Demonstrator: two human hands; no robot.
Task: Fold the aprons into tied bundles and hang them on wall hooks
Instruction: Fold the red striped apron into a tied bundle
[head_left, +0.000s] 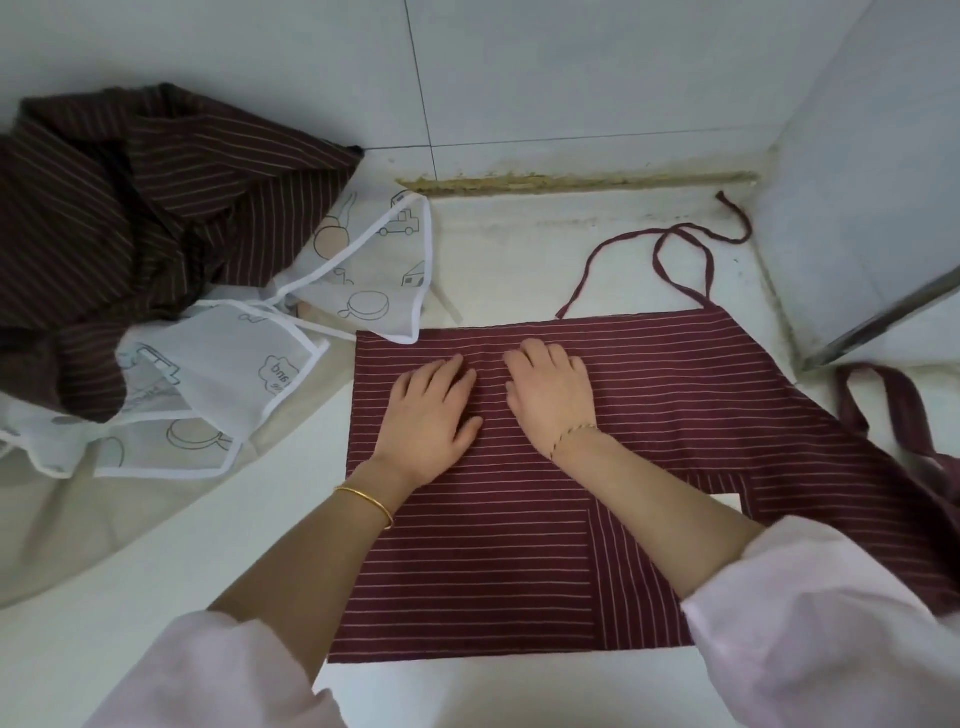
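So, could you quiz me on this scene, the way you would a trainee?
1. True or false: the left hand and the right hand both rest on the maroon striped apron.
2. Where is the brown striped apron? A: crumpled on the person's left. B: hanging on a hook. C: folded under the hands.
3. Which wrist wears the plain gold bangle?
Key: 1 true; 2 A; 3 the left.
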